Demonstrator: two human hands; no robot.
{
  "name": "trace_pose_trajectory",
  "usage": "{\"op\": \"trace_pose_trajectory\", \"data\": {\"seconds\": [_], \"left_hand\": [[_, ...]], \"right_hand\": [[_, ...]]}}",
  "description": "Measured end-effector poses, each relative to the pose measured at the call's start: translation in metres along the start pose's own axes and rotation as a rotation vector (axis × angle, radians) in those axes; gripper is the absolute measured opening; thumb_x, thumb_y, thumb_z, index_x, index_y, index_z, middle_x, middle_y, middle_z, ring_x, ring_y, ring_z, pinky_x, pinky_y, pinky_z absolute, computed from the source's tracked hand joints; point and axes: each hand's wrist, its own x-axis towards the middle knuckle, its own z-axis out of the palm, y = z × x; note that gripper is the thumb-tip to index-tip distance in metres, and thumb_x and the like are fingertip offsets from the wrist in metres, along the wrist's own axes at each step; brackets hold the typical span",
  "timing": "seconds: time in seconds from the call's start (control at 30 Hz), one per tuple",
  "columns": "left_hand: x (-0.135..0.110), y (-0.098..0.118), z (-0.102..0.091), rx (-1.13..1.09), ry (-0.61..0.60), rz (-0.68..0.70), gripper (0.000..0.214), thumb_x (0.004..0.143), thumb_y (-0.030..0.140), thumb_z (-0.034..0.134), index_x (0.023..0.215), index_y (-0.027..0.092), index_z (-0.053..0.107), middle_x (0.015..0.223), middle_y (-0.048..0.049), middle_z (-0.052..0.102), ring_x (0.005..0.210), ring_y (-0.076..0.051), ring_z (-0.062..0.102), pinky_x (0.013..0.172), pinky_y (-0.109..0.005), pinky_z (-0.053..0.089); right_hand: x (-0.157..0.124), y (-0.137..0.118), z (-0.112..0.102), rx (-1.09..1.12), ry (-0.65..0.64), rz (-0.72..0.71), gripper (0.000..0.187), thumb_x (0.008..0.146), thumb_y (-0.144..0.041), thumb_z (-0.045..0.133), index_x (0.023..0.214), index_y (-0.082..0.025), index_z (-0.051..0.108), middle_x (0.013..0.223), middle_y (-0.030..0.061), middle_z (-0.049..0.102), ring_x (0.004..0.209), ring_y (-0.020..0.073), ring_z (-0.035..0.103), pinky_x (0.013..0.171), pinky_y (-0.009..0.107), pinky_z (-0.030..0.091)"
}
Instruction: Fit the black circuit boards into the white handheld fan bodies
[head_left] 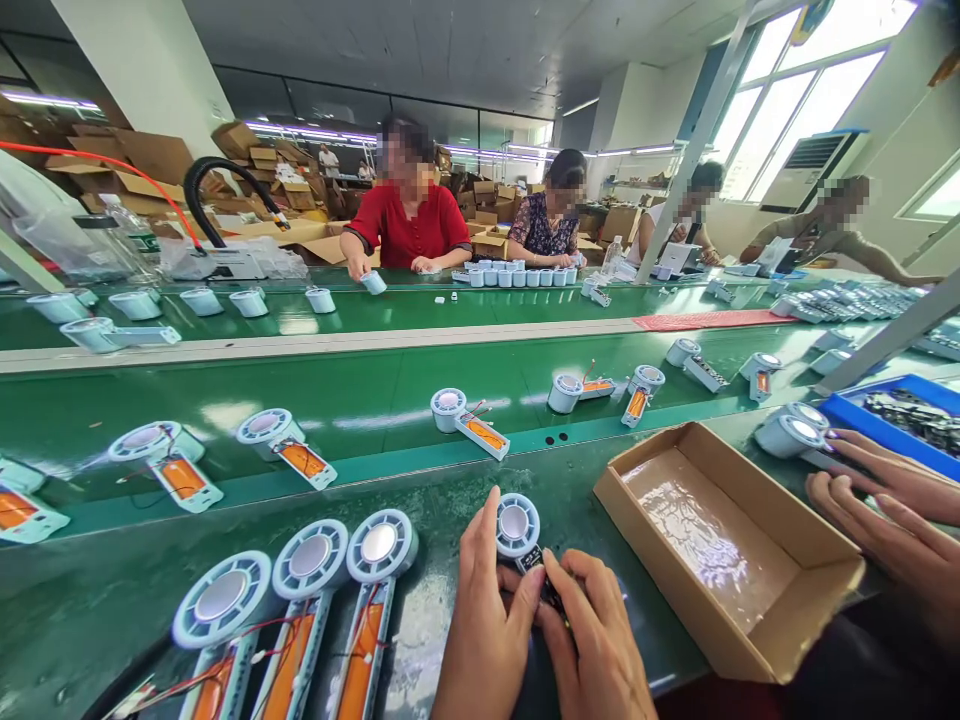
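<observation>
My left hand [487, 620] and my right hand [596, 645] are both closed round the handle of one small pale-blue fan unit [517, 525] at the near edge of the green bench. Its round head with a silver centre sticks up above my left thumb. The fingers cover the handle, and a dark part shows between the two hands. Just left of my hands three similar fan units [307, 600] lie side by side, their handles open with orange batteries and red wires showing.
An open cardboard box [795, 590] sits right of my hands. A co-worker's hands [885, 510] hold another fan at the far right, by a blue tray [900, 415]. More fan units [469, 420] ride the green conveyor. Several people sit across the line.
</observation>
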Motion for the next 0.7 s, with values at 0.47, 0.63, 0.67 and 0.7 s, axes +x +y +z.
{"op": "trace_pose_trajectory", "data": {"seconds": [0.47,0.63,0.67,0.7], "left_hand": [[-0.004,0.002,0.001,0.125,-0.046,0.041,0.063,0.1,0.038,0.049,0.154,0.049,0.02,0.155,-0.0054,0.029,0.076,-0.011,0.062,0.084,-0.04,0.061],[-0.001,0.004,0.001,0.096,-0.045,0.027,0.066,0.097,0.035,0.055,0.154,0.048,0.023,0.153,-0.0051,0.032,0.073,-0.011,0.062,0.077,-0.037,0.063],[-0.001,0.004,0.001,0.086,-0.041,0.023,0.067,0.096,0.035,0.056,0.153,0.048,0.024,0.153,-0.0049,0.033,0.072,-0.011,0.062,0.076,-0.037,0.064],[0.0,0.004,0.001,0.081,-0.04,0.02,0.067,0.096,0.035,0.057,0.153,0.048,0.025,0.152,-0.0047,0.033,0.072,-0.01,0.062,0.075,-0.037,0.064]], "right_hand": [[0.008,0.038,-0.067,0.509,-0.568,0.198,0.038,0.094,-0.045,0.066,0.129,-0.03,0.068,0.102,0.0039,0.068,0.071,0.0146,0.061,0.069,0.026,0.051],[0.018,0.034,-0.069,0.539,-0.636,0.226,0.035,0.095,-0.043,0.066,0.127,-0.032,0.069,0.092,0.0006,0.064,0.079,0.0162,0.06,0.071,0.025,0.046],[0.02,0.033,-0.071,0.547,-0.659,0.231,0.033,0.095,-0.042,0.066,0.126,-0.032,0.069,0.092,0.0003,0.064,0.081,0.0167,0.06,0.072,0.025,0.045],[0.022,0.033,-0.073,0.556,-0.68,0.24,0.031,0.096,-0.041,0.065,0.126,-0.032,0.069,0.093,0.0002,0.064,0.084,0.0172,0.061,0.074,0.025,0.045]]}}
